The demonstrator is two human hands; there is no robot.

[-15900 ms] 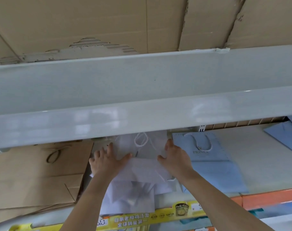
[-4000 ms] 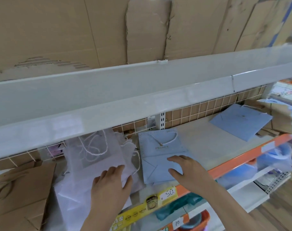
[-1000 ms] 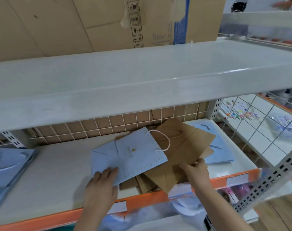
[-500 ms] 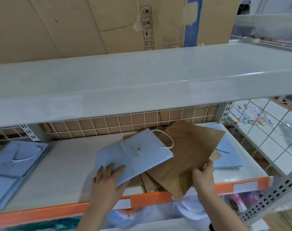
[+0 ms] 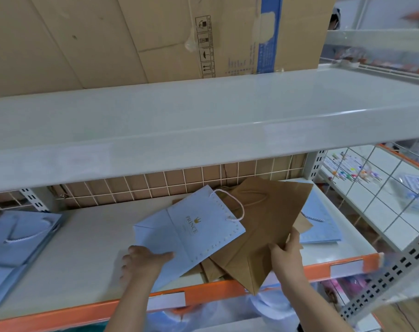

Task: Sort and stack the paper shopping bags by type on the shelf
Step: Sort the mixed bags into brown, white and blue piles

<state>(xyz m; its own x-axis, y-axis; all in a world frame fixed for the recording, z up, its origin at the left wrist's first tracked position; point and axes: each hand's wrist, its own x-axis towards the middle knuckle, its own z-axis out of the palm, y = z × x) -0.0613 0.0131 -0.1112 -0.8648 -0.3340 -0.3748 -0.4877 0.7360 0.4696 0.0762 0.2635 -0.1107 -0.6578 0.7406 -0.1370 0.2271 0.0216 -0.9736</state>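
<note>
Holding two bags at once over the shelf board (image 5: 88, 240).

Item, left hand (image 5: 144, 258): I pinch the near left corner of a light blue paper bag (image 5: 191, 231), thumb on top, the other fingers curled underneath. The bag is flat, tilted, printed with "PRINCE" and a small crown in gold, with a white twisted cord handle (image 5: 232, 207) at its far edge. It lies partly over the brown bags.

Item, right hand (image 5: 286, 255): I grip the right edge of a large brown kraft bag (image 5: 270, 221), thumb on its upper face, fingers behind. The bag is flat, turned at an angle, one corner jutting out past the orange shelf edge (image 5: 213, 292) toward me.

Item: further brown bags (image 5: 213, 269) in a loose pile beneath both, only their edges showing.

Item: another light blue bag (image 5: 321, 226) lying flat on the shelf to the right, mostly behind the brown one.

Item: a stack of light blue bags (image 5: 19, 238) with cord handles at the far left of the same shelf, well apart from the pile.

Item: wire grid backing (image 5: 155, 185) behind the shelf; white upper shelf (image 5: 203, 121) above, carrying a cardboard box (image 5: 155, 37). Blank white label strips on the orange edge.
</note>
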